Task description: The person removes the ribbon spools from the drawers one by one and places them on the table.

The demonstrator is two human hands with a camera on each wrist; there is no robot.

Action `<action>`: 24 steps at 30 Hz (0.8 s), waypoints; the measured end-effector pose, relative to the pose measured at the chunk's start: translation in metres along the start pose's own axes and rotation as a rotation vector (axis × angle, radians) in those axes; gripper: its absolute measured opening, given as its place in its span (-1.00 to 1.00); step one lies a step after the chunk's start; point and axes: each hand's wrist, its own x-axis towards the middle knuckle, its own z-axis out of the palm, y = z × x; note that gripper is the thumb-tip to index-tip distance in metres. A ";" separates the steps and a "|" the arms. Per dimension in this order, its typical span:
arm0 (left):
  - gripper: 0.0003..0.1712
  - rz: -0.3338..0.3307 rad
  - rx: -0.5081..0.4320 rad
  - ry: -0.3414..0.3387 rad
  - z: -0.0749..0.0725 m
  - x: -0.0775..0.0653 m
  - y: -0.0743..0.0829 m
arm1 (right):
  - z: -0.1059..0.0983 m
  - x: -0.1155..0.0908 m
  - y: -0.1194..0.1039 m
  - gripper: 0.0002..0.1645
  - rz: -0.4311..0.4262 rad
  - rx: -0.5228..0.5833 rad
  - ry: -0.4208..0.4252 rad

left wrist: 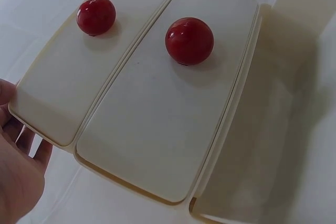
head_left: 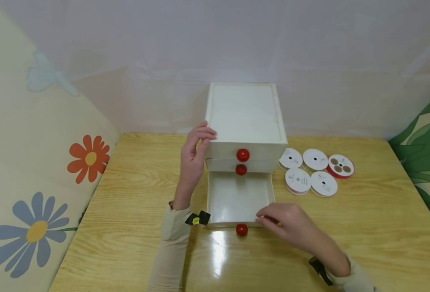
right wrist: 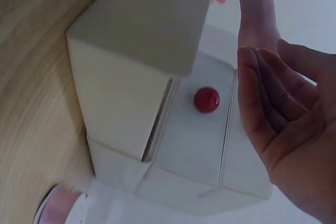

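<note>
A small white drawer cabinet [head_left: 245,113] has three drawers with round red knobs. Its bottom drawer [head_left: 238,194] is pulled far out, and its bare floor shows. My left hand [head_left: 194,156] rests against the cabinet's upper front left corner; in the left wrist view, thumb and fingers lie along the side edge near the top drawer front [left wrist: 58,87]. Over the front right corner of the pulled-out drawer is my right hand [head_left: 291,225]. The right wrist view shows its fingers gently bent, with nothing held, beside the drawers.
To the cabinet's right, several ribbon spools [head_left: 315,159] with white faces lie on the wooden table [head_left: 138,227]; one spool [head_left: 340,166] has a red rim. A pale cloth [head_left: 171,61] hangs behind. Flower-painted panels [head_left: 14,134] stand at the sides.
</note>
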 end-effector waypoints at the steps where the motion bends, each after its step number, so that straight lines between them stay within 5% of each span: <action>1: -0.79 -0.001 -0.001 -0.001 0.000 0.000 0.000 | 0.003 0.001 -0.002 -0.85 -0.005 -0.002 -0.022; 11: -0.78 -0.007 -0.003 0.001 0.000 0.000 0.001 | 0.029 0.002 -0.013 -0.87 0.039 0.004 -0.292; 24: -0.76 -0.007 0.000 0.002 0.000 0.000 0.000 | 0.059 -0.003 -0.013 -0.78 0.045 -0.129 -0.218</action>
